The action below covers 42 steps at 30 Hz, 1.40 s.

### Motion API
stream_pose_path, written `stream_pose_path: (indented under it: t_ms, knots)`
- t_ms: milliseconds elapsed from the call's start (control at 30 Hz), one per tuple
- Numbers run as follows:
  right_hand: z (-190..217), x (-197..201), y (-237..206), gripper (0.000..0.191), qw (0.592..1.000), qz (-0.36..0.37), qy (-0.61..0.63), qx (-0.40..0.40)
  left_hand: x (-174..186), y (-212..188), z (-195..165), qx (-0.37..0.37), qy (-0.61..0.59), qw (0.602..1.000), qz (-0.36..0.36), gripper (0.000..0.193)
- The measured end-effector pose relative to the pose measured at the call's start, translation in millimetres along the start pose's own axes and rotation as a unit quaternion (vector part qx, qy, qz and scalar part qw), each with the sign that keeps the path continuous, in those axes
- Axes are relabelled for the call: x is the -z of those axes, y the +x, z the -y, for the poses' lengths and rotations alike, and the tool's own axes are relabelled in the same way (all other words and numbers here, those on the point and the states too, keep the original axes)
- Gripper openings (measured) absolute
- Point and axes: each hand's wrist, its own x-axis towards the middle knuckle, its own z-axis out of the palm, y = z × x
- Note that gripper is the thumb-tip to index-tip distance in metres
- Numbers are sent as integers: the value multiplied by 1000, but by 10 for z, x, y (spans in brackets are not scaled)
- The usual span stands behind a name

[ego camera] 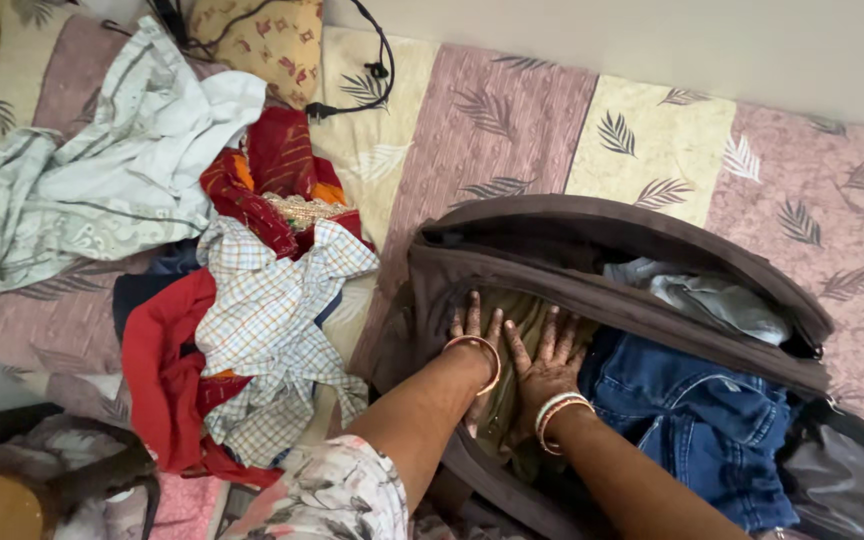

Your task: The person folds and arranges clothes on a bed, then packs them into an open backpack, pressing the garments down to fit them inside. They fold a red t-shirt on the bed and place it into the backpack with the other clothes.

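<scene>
A brown soft suitcase [592,225] lies open on the bed. Both my hands press flat on an olive-green folded garment [524,318] inside it. My left hand [476,330], with a bangle at the wrist, lies on the garment's left part with fingers spread. My right hand [546,358], with bangles too, lies beside it, fingers spread. Blue jeans [702,420] sit right of my right hand. A pale grey cloth [712,298] lies deeper in the case.
A heap of clothes lies left of the suitcase: a checked shirt [272,320], red cloth [162,380], a red patterned garment [272,170] and a pale printed cloth [102,180]. A black cable [377,70] runs near a pillow [262,35]. The leaf-patterned bedsheet [642,130] stretches behind.
</scene>
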Motion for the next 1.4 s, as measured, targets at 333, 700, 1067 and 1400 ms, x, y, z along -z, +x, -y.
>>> stream_pose_path:
  t_ms: [333, 700, 1067, 1400]
  knots:
    - [97, -932, 1217, 114, 993, -104, -47, -39, -143, 165, 167, -109, 101, 981, 127, 162]
    - [143, -407, 649, 115, 997, -26, -54, -50, -285, 182, 108, -51, 97, 993, 49, 150]
    - [-1000, -677, -866, 100, 830, -522, 179, -83, 594, -718, -575, 40, 47, 997, -37, 186]
    - [-1782, -1218, -527, 138, 829, -523, 184, -65, 867, -906, -569, 44, -28, 999, -4, 186]
